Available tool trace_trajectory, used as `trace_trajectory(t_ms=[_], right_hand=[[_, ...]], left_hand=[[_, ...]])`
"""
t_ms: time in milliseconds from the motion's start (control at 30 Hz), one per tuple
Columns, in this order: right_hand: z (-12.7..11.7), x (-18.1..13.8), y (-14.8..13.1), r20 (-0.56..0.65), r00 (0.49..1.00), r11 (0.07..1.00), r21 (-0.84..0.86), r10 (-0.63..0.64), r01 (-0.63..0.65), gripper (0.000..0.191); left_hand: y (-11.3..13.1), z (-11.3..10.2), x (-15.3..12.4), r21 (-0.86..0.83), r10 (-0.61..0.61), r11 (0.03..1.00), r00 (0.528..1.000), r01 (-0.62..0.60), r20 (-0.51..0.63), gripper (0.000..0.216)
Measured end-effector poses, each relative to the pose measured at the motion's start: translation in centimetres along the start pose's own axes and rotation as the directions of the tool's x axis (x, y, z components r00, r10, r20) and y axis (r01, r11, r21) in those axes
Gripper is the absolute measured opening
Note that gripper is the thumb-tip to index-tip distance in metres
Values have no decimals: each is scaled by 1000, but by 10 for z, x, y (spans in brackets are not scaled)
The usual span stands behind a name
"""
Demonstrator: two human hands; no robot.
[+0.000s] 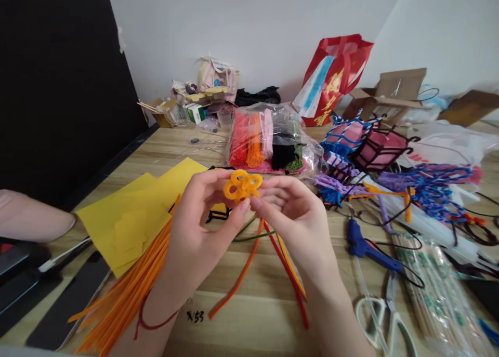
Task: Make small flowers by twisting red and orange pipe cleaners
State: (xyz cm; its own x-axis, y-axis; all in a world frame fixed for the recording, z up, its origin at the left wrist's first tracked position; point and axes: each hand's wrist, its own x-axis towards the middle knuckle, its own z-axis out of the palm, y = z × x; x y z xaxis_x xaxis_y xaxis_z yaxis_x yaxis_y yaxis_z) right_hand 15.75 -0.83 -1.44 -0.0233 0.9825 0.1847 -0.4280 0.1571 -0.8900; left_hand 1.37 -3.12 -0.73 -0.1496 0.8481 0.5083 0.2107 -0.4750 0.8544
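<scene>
My left hand (202, 227) and my right hand (296, 216) meet above the wooden table, both pinching a small orange pipe-cleaner shape with several loops (241, 184). The fingers of both hands curl round its lower part. Under the hands lie loose orange, red and green pipe cleaners (273, 263). A bundle of orange pipe cleaners (128, 289) fans out below my left wrist, which wears a thin red string.
Yellow paper sheets (132, 216) lie at left. A clear bag of coloured pipe cleaners (268, 139) sits behind. A blue glue gun (366, 248), scissors (385, 315), wooden sticks (432, 289) and purple-blue pipe-cleaner crafts (424, 185) fill the right. Another person's arm (35, 216) rests at far left.
</scene>
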Motion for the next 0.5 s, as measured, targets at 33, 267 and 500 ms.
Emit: trace_trajectory(t_ms=[33,267,500], right_hand=[[0,0,1,4,1000,1000,3,-7,7,33],[-3,2,0,86,995,999,-20,48,-47,25],[-6,5,0,90,993,995,-77,72,-65,16]], left_hand=[[-1,0,-1,-17,-14,1000,1000,14,7,35],[-1,-2,2,-78,-104,991,994,106,30,25],[-4,-5,2,-1,-122,993,989,122,82,17]])
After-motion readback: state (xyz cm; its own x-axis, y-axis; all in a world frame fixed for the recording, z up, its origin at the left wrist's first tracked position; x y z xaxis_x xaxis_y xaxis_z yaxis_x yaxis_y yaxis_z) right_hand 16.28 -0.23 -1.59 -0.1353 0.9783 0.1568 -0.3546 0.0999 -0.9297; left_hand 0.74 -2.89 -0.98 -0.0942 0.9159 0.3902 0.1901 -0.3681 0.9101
